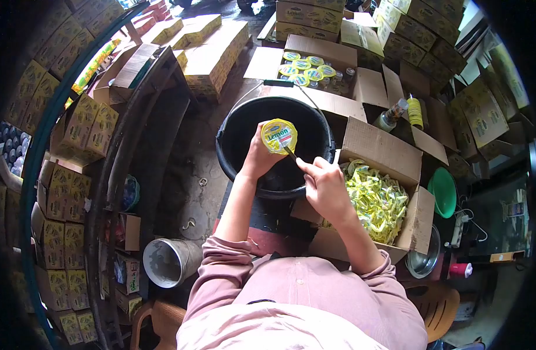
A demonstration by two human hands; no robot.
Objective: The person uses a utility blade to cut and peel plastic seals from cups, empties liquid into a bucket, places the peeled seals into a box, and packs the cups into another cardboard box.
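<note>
Over the black bucket (223, 157), my left hand (257, 153) is wrapped round a cup with a yellow lid (279, 135) that reads "Lemon". My right hand (325, 184) is closed on a thin dark tool (290, 153), whose tip meets the lower edge of the lid. The blade end is too small to make out. Just right of my right hand, a cardboard box (382, 140) holds a heap of yellow-green wrapper strips (374, 201).
Beyond the bucket stands an open carton (321, 49) of yellow-lidded cups. A bottle (391, 115), a stack of yellow lids (415, 112) and a green bowl (442, 192) are at the right. A grey pail (172, 262) stands at the lower left.
</note>
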